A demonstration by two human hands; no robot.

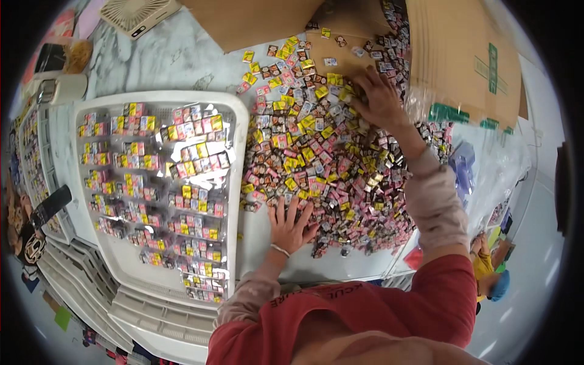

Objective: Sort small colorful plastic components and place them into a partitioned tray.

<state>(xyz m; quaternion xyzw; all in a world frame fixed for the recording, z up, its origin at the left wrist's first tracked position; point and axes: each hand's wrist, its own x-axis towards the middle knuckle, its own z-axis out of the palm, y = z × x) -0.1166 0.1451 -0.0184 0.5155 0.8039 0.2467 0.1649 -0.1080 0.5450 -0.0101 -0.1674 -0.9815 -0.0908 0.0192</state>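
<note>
A wide heap of small wrapped packets (304,146) in yellow, pink, black and white covers the table. My left hand (293,226) lies at the heap's near left edge, palm down with its fingers spread, touching the closest packets. Farther off, my right hand (380,100) reaches over the heap beside the cardboard box. Its fingers are apart and slightly bent, their tips down among the packets. No packet shows in its grip, though its underside is hidden. On the left, a white plastic tray (164,97) holds several rows of clear packs (194,201) filled with similar packets.
An open cardboard box (465,67) stands at the back right, packets spilling from its mouth. A portable fan (137,15) sits at the back left. More white trays (158,310) are stacked at the near left. A person in yellow (483,261) is at the right.
</note>
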